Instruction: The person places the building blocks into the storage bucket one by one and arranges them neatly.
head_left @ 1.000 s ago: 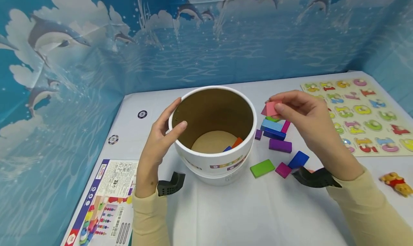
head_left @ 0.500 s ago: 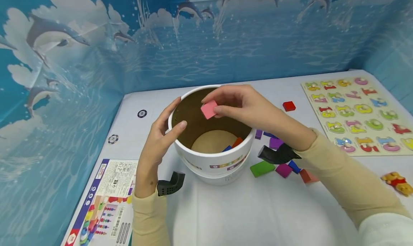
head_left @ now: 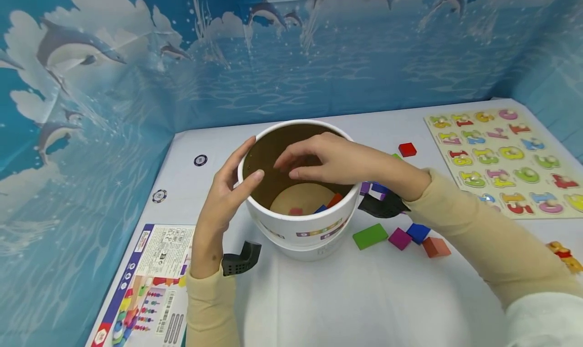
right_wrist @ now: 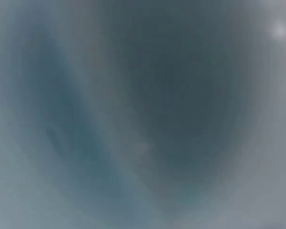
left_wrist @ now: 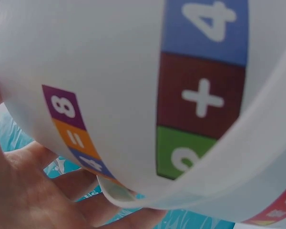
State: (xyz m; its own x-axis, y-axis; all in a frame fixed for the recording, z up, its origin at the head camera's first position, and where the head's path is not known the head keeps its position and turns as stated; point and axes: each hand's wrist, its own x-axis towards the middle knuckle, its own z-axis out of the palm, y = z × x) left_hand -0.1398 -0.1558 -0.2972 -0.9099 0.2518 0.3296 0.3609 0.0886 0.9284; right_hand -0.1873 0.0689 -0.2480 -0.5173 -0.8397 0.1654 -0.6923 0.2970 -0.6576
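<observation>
A white bucket (head_left: pixel 304 240) stands in the middle of the table, with sum stickers on its side. My left hand (head_left: pixel 223 200) holds it at the left, the thumb over the rim and the fingers round the outer wall; the left wrist view shows those fingers (left_wrist: pixel 76 186) against the wall. My right hand (head_left: pixel 325 160) hangs over the bucket's mouth, thumb and fingers apart, holding nothing. Down on the bucket's floor lie a pink block (head_left: pixel 296 211), an orange block (head_left: pixel 334 200) and a blue block (head_left: pixel 321 209), partly hidden by the rim. The right wrist view is too blurred to read.
Right of the bucket lie a green block (head_left: pixel 370 236), a magenta block (head_left: pixel 400 239), a blue block (head_left: pixel 418 232), a salmon block (head_left: pixel 435 247) and a red block (head_left: pixel 407 149). A number puzzle board (head_left: pixel 507 160) is at the right, a printed box (head_left: pixel 155 281) at the left.
My right hand has carried the pink block leftward over the bucket and let it go; it now lies on the bucket's floor. The left hand has stayed in place.
</observation>
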